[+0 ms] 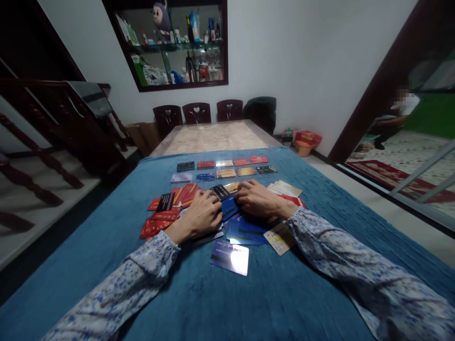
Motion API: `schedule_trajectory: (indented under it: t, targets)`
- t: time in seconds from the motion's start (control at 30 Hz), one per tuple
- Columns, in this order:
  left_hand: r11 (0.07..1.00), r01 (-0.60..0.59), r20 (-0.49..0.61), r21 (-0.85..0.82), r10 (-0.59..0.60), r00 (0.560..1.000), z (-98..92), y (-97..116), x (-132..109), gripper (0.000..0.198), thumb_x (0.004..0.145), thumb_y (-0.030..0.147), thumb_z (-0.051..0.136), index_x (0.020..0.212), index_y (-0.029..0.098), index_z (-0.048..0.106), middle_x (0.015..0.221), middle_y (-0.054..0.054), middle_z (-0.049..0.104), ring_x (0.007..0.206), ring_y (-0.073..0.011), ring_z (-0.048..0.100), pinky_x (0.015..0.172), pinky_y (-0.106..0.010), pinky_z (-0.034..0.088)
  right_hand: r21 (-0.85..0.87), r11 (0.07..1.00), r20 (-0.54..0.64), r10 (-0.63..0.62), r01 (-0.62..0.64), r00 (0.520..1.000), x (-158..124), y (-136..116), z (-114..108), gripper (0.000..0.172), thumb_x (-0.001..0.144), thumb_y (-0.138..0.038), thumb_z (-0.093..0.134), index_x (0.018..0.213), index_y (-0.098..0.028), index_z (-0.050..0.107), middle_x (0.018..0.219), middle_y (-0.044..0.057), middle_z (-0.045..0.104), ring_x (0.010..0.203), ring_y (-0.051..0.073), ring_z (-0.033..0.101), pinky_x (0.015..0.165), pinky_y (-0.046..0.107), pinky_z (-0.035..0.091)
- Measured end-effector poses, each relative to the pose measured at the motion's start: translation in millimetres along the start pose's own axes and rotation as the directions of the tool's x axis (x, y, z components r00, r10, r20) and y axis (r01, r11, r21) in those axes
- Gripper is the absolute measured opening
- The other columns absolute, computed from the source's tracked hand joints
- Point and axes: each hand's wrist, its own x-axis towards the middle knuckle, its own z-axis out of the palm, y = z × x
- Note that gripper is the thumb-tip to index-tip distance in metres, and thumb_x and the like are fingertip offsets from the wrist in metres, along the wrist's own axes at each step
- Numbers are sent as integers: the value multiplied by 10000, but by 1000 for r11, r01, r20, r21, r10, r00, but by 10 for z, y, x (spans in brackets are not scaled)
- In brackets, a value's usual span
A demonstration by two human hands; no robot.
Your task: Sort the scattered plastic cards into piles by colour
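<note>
A loose pile of bank cards lies spread on the blue cloth. My left hand (202, 215) rests on the pile with bent fingers apart, close to a blue card (229, 209) and a black card (219, 191). Opposite it, my right hand (259, 199) has its spread fingers touching the cards around the blue card's right edge. More blue cards (245, 229) fan out below the hands. Red cards (161, 222) cluster on the left, with a black card (165, 202) among them. A shiny purple-blue card (230, 256) lies nearest me. My palms hide part of the pile.
Beyond the pile, cards stand in two rows of small stacks, including a black stack (185, 166) and a gold one (246, 172). Pale cards (284, 188) lie at the right. Chairs (196, 113) line the table's far end. A person (394, 116) sits beyond the doorway.
</note>
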Motion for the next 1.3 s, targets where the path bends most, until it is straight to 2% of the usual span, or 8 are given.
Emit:
schedule_trajectory:
  t: [0.13,0.27,0.33,0.53,0.73,0.9,1.07,1.3]
  targets:
    - [1000,25,-35,3,-25,999,5,53,6,227,988,287,530,939,161,712,1091,-139,742,1201,-331,574,983,-523,410,6,1000,11,21,-21,1000,-30,42,-35,236,820,-153,647,1036,-186,736,1132,110,767,1209,302,517,995,467,341]
    - [1000,28,-66,-1,-28,997,-4,175,10,233,966,331,583,1037,146,707,1169,-164,727,1269,-362,540,1017,-559,401,52,999,-25,7,-6,1000,-14,-31,-59,484,817,-220,669,1300,-187,673,1365,147,692,1295,336,487,1017,501,348]
    - [1000,25,-58,0,-25,998,0,224,10,262,965,371,598,1034,146,714,1142,-170,730,1280,-376,528,1037,-581,390,82,997,-17,-1,2,1000,9,-84,-55,520,845,-251,667,1361,-190,651,1424,152,664,1341,347,466,1035,520,346]
    - [998,61,-36,-27,-62,997,79,263,20,271,962,381,625,1024,147,747,1110,-171,729,1288,-383,511,1054,-597,381,110,992,28,53,-56,998,11,-78,-1,392,895,-244,678,1282,-207,727,1358,123,723,1351,342,473,1056,538,338]
    - [994,90,-85,-67,-96,992,132,283,27,228,959,335,647,1047,166,772,1137,-152,727,1298,-369,490,1056,-588,384,117,991,40,64,-68,997,-40,47,2,352,876,-276,755,1226,-244,772,1299,101,759,1311,329,506,1056,521,337]
    - [993,96,-107,-74,-104,989,111,312,30,203,951,306,665,1011,159,791,1041,-153,734,1238,-360,524,1036,-583,402,141,988,38,64,-69,997,-58,123,-8,294,889,-290,759,1179,-250,797,1213,106,786,1260,316,541,1029,493,358]
    - [993,90,-88,-75,-96,991,89,323,39,228,972,275,624,1003,133,799,1006,-165,755,1238,-376,539,1042,-600,405,159,986,41,32,-38,999,-75,160,-30,278,883,-291,771,1156,-251,806,1163,118,785,1252,314,557,1016,478,380]
    - [992,74,-59,-106,-80,995,54,316,40,211,959,263,624,971,162,808,986,-155,770,1223,-363,555,1011,-581,429,208,977,30,36,-41,999,-78,193,-37,285,846,-265,804,1130,-239,812,1128,116,784,1182,292,605,971,450,419]
